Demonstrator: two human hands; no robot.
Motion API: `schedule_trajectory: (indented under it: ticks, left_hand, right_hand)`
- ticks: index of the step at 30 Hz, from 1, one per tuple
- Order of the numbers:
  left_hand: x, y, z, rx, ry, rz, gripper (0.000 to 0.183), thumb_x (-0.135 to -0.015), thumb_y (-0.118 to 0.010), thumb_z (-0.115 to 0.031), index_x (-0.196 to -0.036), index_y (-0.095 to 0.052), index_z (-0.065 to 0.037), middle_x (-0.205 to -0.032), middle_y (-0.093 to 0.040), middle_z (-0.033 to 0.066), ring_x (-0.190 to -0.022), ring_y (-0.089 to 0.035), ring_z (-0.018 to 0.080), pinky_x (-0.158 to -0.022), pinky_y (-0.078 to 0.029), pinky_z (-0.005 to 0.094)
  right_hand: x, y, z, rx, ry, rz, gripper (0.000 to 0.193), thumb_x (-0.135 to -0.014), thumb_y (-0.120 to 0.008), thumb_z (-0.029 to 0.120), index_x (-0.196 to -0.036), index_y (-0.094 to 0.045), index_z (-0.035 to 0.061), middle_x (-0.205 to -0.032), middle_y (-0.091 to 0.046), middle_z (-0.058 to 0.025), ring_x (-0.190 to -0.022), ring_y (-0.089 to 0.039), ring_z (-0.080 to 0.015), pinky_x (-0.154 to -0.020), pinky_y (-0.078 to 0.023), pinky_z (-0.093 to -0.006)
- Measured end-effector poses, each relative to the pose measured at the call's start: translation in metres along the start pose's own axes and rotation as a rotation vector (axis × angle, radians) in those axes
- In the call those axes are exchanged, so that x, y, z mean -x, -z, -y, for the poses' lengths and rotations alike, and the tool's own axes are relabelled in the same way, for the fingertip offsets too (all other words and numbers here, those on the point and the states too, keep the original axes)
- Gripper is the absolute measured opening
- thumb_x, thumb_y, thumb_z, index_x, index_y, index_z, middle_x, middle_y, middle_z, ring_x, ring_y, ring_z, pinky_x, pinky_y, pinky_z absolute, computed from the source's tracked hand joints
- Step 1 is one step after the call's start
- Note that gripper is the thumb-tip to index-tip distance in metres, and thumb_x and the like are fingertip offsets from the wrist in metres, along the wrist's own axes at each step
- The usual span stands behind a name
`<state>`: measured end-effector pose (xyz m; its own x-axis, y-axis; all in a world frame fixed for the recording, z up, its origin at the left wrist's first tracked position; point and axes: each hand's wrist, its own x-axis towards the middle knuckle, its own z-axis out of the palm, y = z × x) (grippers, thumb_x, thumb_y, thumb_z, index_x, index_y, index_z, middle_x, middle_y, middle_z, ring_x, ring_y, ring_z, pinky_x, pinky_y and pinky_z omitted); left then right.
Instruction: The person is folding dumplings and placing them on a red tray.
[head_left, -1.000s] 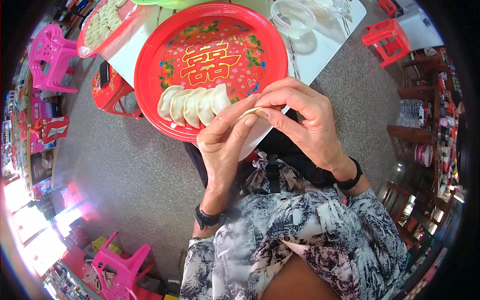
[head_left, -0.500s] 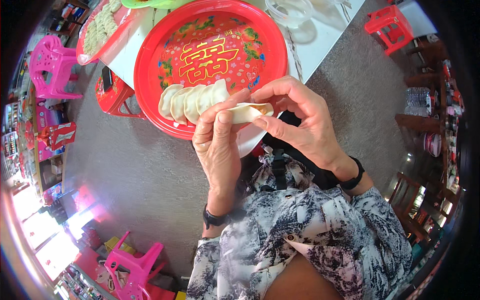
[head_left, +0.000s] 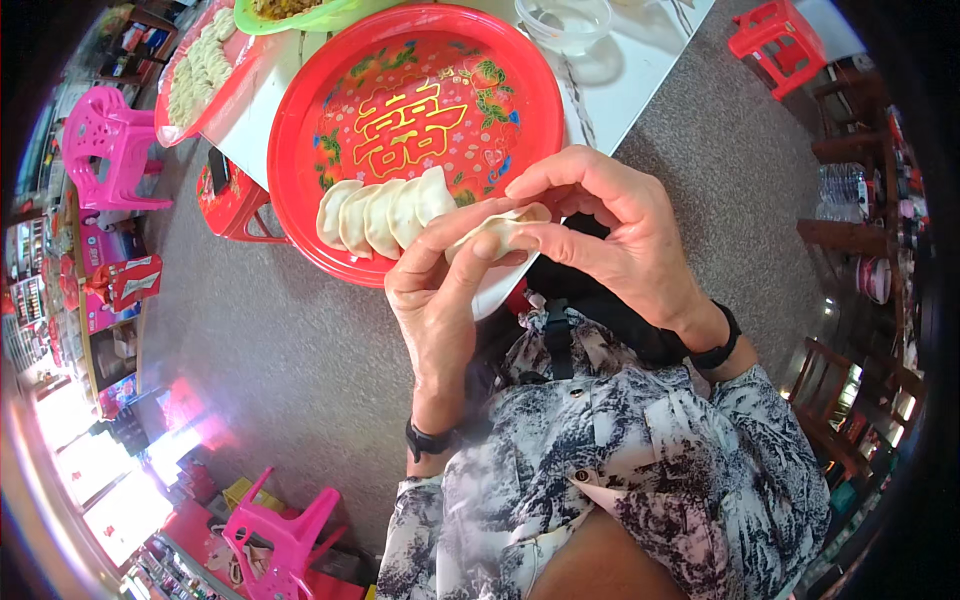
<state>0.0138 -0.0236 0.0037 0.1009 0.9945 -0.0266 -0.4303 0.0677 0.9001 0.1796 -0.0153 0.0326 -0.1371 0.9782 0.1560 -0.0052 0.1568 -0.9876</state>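
Note:
A folded dumpling (head_left: 497, 233) is pinched between my two hands just off the near right rim of a round red tray (head_left: 290, 95). My left hand (head_left: 440, 285) grips its left part, the thumb lying along the front. With thumb and forefinger, my right hand (head_left: 625, 235) presses the wrapper's edge at the right end. Whether any filling still shows is hidden by my fingers. Several finished dumplings (head_left: 382, 215) overlap in a row on the tray's near side, left of my hands.
At the far left, another red tray (head_left: 165, 105) holds many dumplings. Beyond the round tray stand a green bowl (head_left: 330, 14) of filling and a clear plastic bowl (head_left: 572, 40) on the white table (head_left: 625, 75). A red stool (head_left: 235, 205) and a pink chair (head_left: 115, 150) stand left.
My left thumb has come up onto the front of the dumpling. The filling that showed at its right end is now out of sight, and the wrapper edges sit closer together.

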Motion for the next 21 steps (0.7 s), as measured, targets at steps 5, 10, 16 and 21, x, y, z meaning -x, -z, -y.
schedule_trajectory:
  ticks: [5,10,16,21]
  left_hand:
    - [0.001,-0.005,0.003,0.034,-0.041,-0.038,0.017,-0.091,-0.059,-0.005,-0.106,-0.065,0.001,-0.106,-0.067,0.0123,-0.091,-0.065,0.0178,-0.08,-0.056,0.0318]
    - [0.004,-0.006,0.002,-0.01,0.025,-0.046,0.018,-0.091,-0.059,-0.006,-0.107,-0.063,0.002,-0.108,-0.066,0.0134,-0.092,-0.065,0.0175,-0.083,-0.055,0.0325]
    - [0.005,-0.004,0.003,0.042,-0.001,0.021,0.03,-0.085,-0.065,0.002,-0.115,-0.058,0.004,-0.112,-0.064,0.0147,-0.098,-0.063,0.0179,-0.085,-0.054,0.0331]
    - [0.003,-0.001,0.003,0.056,0.03,0.027,0.031,-0.084,-0.066,0.004,-0.113,-0.059,0.003,-0.116,-0.061,0.015,-0.102,-0.061,0.0195,-0.087,-0.054,0.034]
  right_hand:
    - [0.001,0.003,-0.003,-0.03,0.063,-0.015,0.018,-0.079,-0.072,0.005,-0.094,-0.063,0.0026,-0.094,-0.065,-0.0072,-0.079,-0.064,-0.0131,-0.069,-0.051,-0.0249]
    - [-0.001,0.008,0.005,0.365,0.249,0.036,0.015,-0.078,-0.071,0.003,-0.092,-0.065,0.0028,-0.103,-0.062,-0.012,-0.089,-0.063,-0.0178,-0.077,-0.052,-0.0289]
    - [-0.002,0.007,0.004,0.344,0.282,0.033,0.014,-0.077,-0.071,0.003,-0.091,-0.066,0.0041,-0.101,-0.061,-0.0099,-0.091,-0.062,-0.0198,-0.078,-0.051,-0.0295]
    - [-0.003,0.005,0.004,0.328,0.319,0.042,0.014,-0.078,-0.07,0.002,-0.091,-0.066,0.004,-0.102,-0.06,-0.0096,-0.09,-0.061,-0.0193,-0.078,-0.051,-0.0289]
